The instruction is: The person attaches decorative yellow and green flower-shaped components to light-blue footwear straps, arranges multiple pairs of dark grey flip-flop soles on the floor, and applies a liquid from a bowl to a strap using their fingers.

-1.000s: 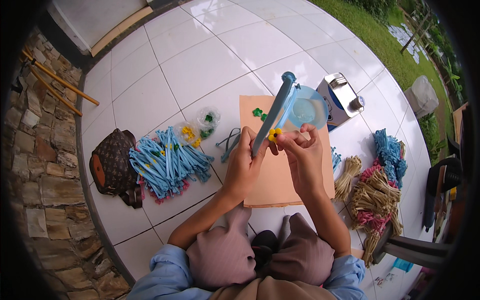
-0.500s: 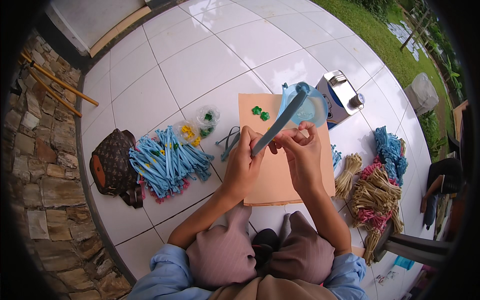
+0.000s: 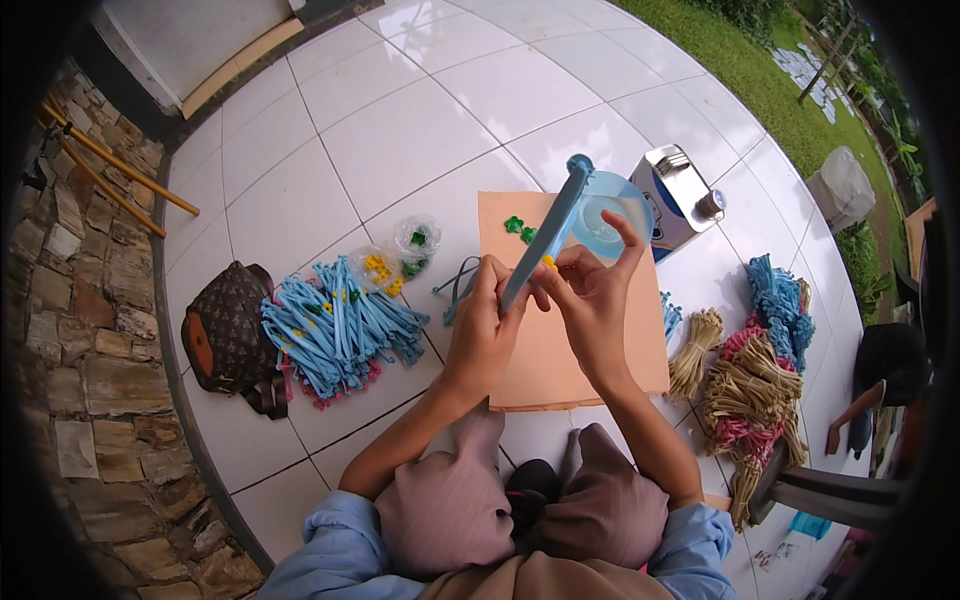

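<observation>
My left hand (image 3: 482,330) is closed around the lower end of a light blue strap (image 3: 553,232). The strap slants up and away, with a knobbed far end. Against its right side, a small yellow flower-shaped piece (image 3: 549,263) shows at the thumb and fingertips of my right hand (image 3: 597,310), which pinches there; one finger of that hand is raised. Beneath both hands lies a peach-coloured board (image 3: 590,365). Two green flower pieces, one green flower (image 3: 513,224) and another green flower (image 3: 528,235), rest near its far edge.
A blue bowl (image 3: 632,212) and metal can (image 3: 685,190) stand beyond the board. Left are a strap pile (image 3: 340,330), clear bags (image 3: 418,237) of flower pieces and a brown bag (image 3: 228,325). Right lie beige bundles (image 3: 750,395); another person (image 3: 890,370) is at the far right.
The strap's far end has swung left, away from over the bowl. My right hand has shifted slightly, a finger raised higher, and the yellow piece shows more plainly against the strap.
</observation>
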